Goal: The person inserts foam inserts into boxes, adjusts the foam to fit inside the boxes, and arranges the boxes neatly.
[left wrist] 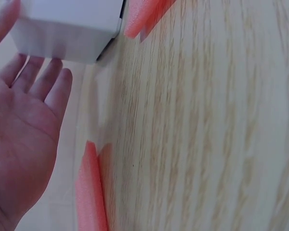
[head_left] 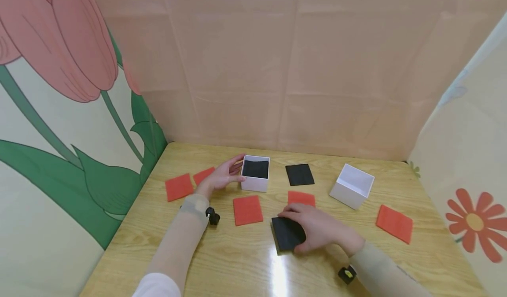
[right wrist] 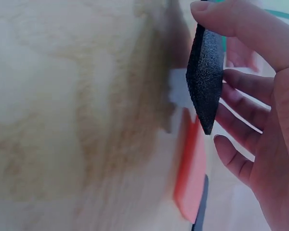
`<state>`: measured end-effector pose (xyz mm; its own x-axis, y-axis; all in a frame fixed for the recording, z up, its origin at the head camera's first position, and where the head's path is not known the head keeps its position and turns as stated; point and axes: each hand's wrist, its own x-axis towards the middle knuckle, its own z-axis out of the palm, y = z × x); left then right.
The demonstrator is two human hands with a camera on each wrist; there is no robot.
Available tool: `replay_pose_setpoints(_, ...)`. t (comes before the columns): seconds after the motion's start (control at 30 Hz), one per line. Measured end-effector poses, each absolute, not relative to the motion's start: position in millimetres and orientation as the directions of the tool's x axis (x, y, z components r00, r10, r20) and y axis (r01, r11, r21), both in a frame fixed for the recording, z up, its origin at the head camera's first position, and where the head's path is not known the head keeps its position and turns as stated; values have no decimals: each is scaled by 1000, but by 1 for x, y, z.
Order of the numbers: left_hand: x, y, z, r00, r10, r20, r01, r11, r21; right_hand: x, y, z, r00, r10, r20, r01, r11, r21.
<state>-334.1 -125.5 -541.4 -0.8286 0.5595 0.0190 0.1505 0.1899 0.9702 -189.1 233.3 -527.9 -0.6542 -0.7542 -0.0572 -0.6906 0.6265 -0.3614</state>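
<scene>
My right hand (head_left: 322,229) holds a thin black foam square (head_left: 286,234) by its edges, thumb on the near side and fingers on the far side. In the right wrist view that black foam square (right wrist: 207,79) is seen edge-on, tilted over the table. My left hand (head_left: 222,177) touches the left side of a white open-topped box (head_left: 255,184), its fingers nearly straight and the thumb at the front corner. Inside this box lies a black foam square (head_left: 255,169). The left wrist view shows the fingertips against the wall of the white box (left wrist: 62,38).
A second white box (head_left: 348,191) stands to the right, turned at an angle. Another black foam square (head_left: 299,174) lies between the boxes. Red foam squares lie about the table: one in front (head_left: 248,210), one behind my right hand (head_left: 302,198), one at right (head_left: 394,223), others at left (head_left: 179,187).
</scene>
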Motion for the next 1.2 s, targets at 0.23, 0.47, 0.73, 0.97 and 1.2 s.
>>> replay_pose_setpoints(0.23,-335,-127,-543,-828,560,27,152,178,972,-203,233,-523,-682,-729,50,-691,622,-368)
replay_pose_setpoints(0.47,-337,-126,-547,-820,571,33,164,179,970,-216,234,-525,-742,-668,53,-610,641,-465)
replay_pose_setpoints(0.73,-336,-125,-547,-818,573,45,166,162,973,-227,232,-521,-776,-623,100,-579,639,-507)
replay_pose_setpoints(0.97,-336,-124,-546,-819,573,35,139,138,981,-234,228,-515,-799,-595,92,-546,652,-526)
replay_pose_setpoints(1.2,-337,-125,-548,-820,571,32,136,140,981,-242,220,-510,-809,-578,108,-540,658,-526)
